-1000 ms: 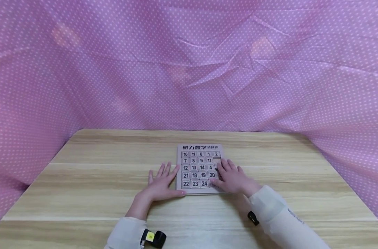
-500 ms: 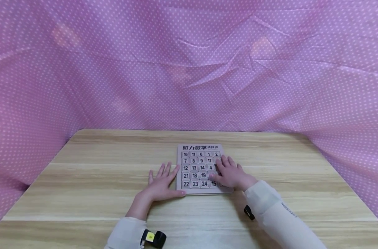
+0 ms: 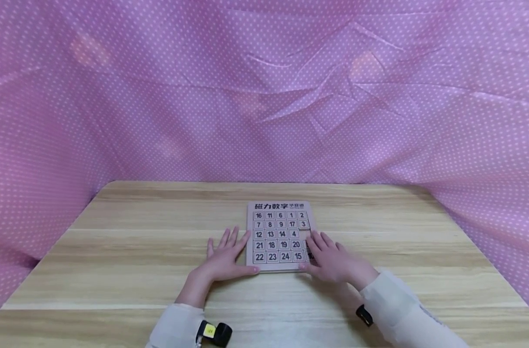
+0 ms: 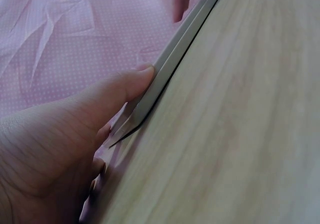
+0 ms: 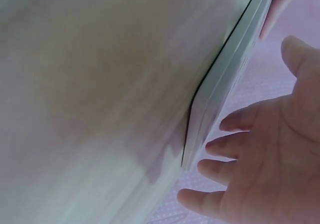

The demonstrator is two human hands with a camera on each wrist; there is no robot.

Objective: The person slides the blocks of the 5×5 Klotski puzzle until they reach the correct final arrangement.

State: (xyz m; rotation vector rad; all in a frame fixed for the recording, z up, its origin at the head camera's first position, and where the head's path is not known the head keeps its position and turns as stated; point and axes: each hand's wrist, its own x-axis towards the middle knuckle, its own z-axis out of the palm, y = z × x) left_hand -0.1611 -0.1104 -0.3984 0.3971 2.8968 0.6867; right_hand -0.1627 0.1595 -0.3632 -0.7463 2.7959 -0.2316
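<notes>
A flat sliding number puzzle (image 3: 275, 267) lies on the table, its tiles in rows under a printed heading. Tile 3 (image 3: 303, 224) sits at the right end of the second row, with a vacant slot just below it. My left hand (image 3: 223, 262) is spread, its thumb on the board's near left corner and its index fingertip at the left edge. My right hand (image 3: 334, 261) reaches over the right side with extended fingers, covering part of the tiles there. In the right wrist view its fingers (image 5: 227, 145) lie beside the board's edge (image 5: 220, 79); fingertip contact cannot be told.
The wood-grain table (image 3: 129, 251) extends on every side of the puzzle. Pink dotted cloth (image 3: 264, 96) hangs behind the table and along both sides. Each sleeve carries a black wrist device (image 3: 221, 334).
Tile 3 now shows in the second row, where a gap was a second ago. My right hand moved up, then came back toward me. My left hand stays put.
</notes>
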